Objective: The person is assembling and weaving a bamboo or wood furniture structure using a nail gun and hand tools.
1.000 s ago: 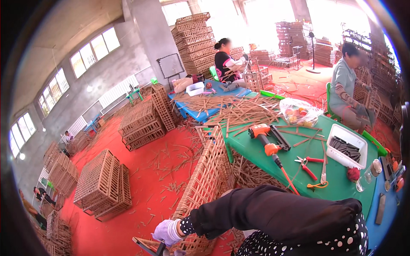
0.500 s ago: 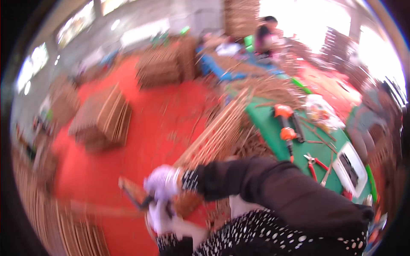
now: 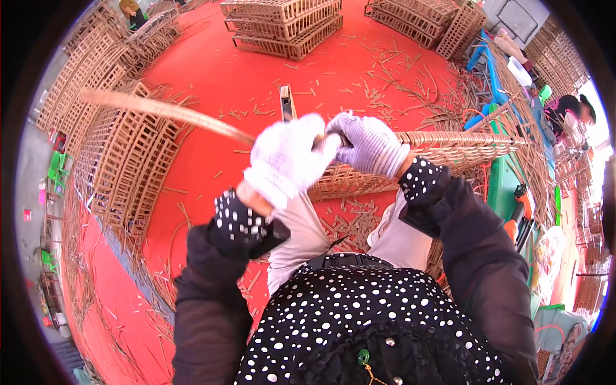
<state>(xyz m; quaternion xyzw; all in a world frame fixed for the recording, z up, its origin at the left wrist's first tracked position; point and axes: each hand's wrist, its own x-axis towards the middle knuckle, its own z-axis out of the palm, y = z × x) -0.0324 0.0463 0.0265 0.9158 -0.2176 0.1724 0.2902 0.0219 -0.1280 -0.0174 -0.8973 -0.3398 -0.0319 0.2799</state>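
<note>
Currently, left hand: the gloved left hand (image 3: pixel 282 157) is sitting with its fingers bent inward; a strip (image 3: pixel 170 112) is disappearing behind it, and from where I am standing I cannot tell whether the hand is gripping it.
Right hand: the gloved right hand (image 3: pixel 372 144) is resting just beside the left, fingers bent, tips near the other hand's fingertips; what it is pinching, if anything, is not showing.
Strip: the flat brown length is reaching from the left hand toward the upper left, its far end pointing out past the floor (image 3: pixel 205 77) toward the stacks.
Basket: the long woven basket (image 3: pixel 449 154) is lying just beyond the person's legs (image 3: pixel 401 240), partly behind the hands, its rim running off to the right.
Wooden piece: a short piece with a dark face (image 3: pixel 286 102) is standing up beyond the left hand; I cannot tell whether it is joining the basket.
Work state: the visible basket wall is showing weave along its length, so I am judging that part done; the strip's far end is appearing loose, so I am judging that part unfinished.
Stock: baskets are standing stacked ahead (image 3: pixel 285 29) and at left (image 3: pixel 125 163).
Scraps: cut bits (image 3: pixel 350 224) are littering the floor.
</note>
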